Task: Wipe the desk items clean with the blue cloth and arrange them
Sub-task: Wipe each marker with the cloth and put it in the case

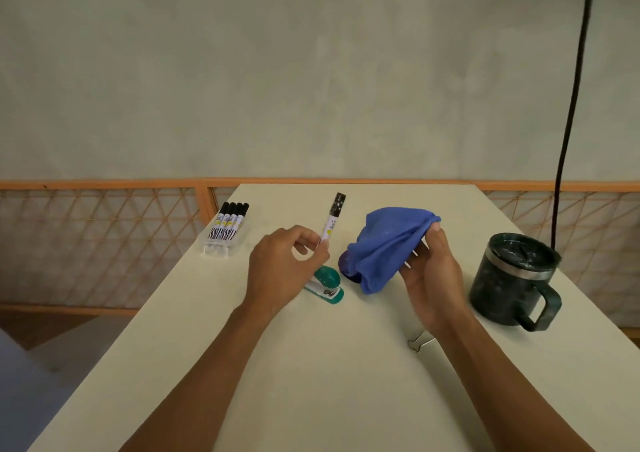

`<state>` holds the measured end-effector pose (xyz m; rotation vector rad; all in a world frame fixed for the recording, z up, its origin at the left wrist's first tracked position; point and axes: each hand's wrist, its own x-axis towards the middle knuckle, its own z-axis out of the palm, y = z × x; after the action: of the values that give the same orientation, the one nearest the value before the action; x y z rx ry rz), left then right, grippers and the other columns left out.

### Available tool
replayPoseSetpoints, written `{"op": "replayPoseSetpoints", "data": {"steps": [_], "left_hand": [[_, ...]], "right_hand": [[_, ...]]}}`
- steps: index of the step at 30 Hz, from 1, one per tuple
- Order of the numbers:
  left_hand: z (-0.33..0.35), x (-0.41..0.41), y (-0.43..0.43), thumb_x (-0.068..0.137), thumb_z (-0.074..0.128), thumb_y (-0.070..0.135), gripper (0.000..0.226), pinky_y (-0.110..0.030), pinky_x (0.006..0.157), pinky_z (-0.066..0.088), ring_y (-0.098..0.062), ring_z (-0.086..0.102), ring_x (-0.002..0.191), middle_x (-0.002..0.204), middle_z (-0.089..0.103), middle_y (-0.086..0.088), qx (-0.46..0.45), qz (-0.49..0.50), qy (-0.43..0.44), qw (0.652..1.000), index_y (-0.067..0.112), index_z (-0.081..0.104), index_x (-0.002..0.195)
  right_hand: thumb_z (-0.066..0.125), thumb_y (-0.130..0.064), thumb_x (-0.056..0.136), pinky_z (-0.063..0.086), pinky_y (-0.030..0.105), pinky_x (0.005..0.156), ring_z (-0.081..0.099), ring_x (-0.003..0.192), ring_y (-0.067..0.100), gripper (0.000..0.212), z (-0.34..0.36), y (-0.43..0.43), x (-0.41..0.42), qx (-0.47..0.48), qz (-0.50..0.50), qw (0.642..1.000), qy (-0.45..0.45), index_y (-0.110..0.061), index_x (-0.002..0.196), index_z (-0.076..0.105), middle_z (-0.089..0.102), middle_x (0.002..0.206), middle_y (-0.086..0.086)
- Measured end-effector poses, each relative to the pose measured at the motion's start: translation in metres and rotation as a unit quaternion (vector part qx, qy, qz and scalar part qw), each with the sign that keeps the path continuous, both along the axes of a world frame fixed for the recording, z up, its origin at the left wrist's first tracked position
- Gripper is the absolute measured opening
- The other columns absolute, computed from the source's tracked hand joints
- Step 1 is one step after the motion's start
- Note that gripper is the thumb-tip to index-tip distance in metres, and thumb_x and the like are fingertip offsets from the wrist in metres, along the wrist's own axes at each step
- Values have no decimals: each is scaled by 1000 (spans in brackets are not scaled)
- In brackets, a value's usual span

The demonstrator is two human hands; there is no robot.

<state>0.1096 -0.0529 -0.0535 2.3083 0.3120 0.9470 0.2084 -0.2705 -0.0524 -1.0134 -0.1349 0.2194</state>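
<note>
My left hand [282,271] pinches the lower end of a white marker [333,217] with a black cap, holding it upright above the desk. My right hand [429,271] grips the blue cloth [384,243], which drapes down to its left, a short gap from the marker. A row of several black-capped markers [227,226] lies side by side at the desk's far left edge. A green stapler [327,283] lies just below my left hand. A dark purple round object [348,268] is mostly hidden behind the cloth. A dusty black mug [512,278] with a lid stands at the right.
A metal binder clip [420,342] lies on the white desk [311,382], partly under my right wrist. An orange lattice railing [104,236] runs behind the desk. A black cable [571,105] hangs down at the right, above the mug.
</note>
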Motion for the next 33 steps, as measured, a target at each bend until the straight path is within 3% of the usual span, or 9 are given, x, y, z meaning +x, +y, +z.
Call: {"op": "replayPoseSetpoints", "data": {"steps": [5, 9, 12, 15, 18, 22, 26, 29, 33], "left_hand": [[-19, 12, -19, 93, 81, 37, 8, -9, 69, 39, -14, 66, 84, 90, 73, 18, -12, -63, -46, 997, 34, 77, 99], [-31, 5, -20, 92, 83, 30, 10, -9, 69, 40, -15, 64, 79, 87, 67, 16, 5, -72, -69, 995, 31, 78, 101], [-37, 1, -18, 92, 84, 26, 12, -10, 69, 41, -15, 63, 78, 86, 65, 15, -7, -69, -68, 995, 31, 78, 101], [-38, -1, -20, 92, 81, 27, 10, -11, 68, 43, -14, 61, 79, 86, 61, 20, 1, -76, -83, 994, 29, 78, 101], [-37, -1, -20, 95, 76, 32, 11, -15, 70, 47, -13, 62, 83, 91, 62, 19, 19, -82, -86, 993, 28, 77, 105], [-40, 2, -16, 103, 72, 33, 15, -21, 77, 52, -13, 63, 94, 101, 65, 20, 33, -78, -93, 992, 24, 75, 115], [-41, 4, -14, 108, 67, 28, 17, -26, 80, 56, -14, 67, 102, 110, 68, 14, 38, -101, -88, 990, 20, 73, 123], [-39, 3, -15, 110, 63, 24, 16, -25, 82, 56, -15, 69, 101, 112, 67, 14, 31, -131, -80, 988, 20, 73, 122], [-37, 3, -18, 112, 60, 28, 20, -28, 82, 56, -15, 69, 100, 113, 67, 12, 50, -161, -76, 983, 17, 74, 121]], "right_hand": [[41, -43, 114, 61, 31, 85, 74, 118, 18, 41, 0, -3, 0, 50, 39, 998, 26, -22, 142, 63, 76, 131, 0], [43, -33, 114, 56, 35, 91, 74, 100, 19, 35, -2, 0, -3, 96, 78, 991, 42, -15, 129, 70, 76, 119, 3], [45, -24, 107, 47, 42, 93, 64, 99, 26, 28, -9, 3, -3, 104, 78, 991, 42, -11, 116, 68, 67, 118, 12], [44, -19, 106, 48, 41, 90, 60, 102, 29, 27, -14, 4, -3, 60, 70, 996, 15, -7, 117, 65, 66, 114, 15], [45, -15, 110, 58, 39, 83, 69, 100, 26, 33, -13, 3, -5, -12, 55, 998, -33, 0, 130, 66, 73, 112, 17], [58, -7, 108, 60, 44, 88, 76, 103, 28, 36, -11, 3, -5, -48, 47, 995, -73, -14, 143, 61, 78, 118, 12], [61, -19, 110, 63, 42, 94, 75, 116, 22, 39, -13, 8, -10, -85, 47, 991, -96, -25, 148, 57, 78, 124, 1], [70, -29, 102, 63, 36, 94, 74, 117, 16, 42, -13, 8, -14, -112, 34, 985, -130, -31, 143, 62, 77, 127, -7], [80, -24, 95, 63, 25, 83, 77, 106, 13, 34, -13, 8, -14, -145, -25, 977, -154, -25, 128, 73, 81, 114, -10]]}}
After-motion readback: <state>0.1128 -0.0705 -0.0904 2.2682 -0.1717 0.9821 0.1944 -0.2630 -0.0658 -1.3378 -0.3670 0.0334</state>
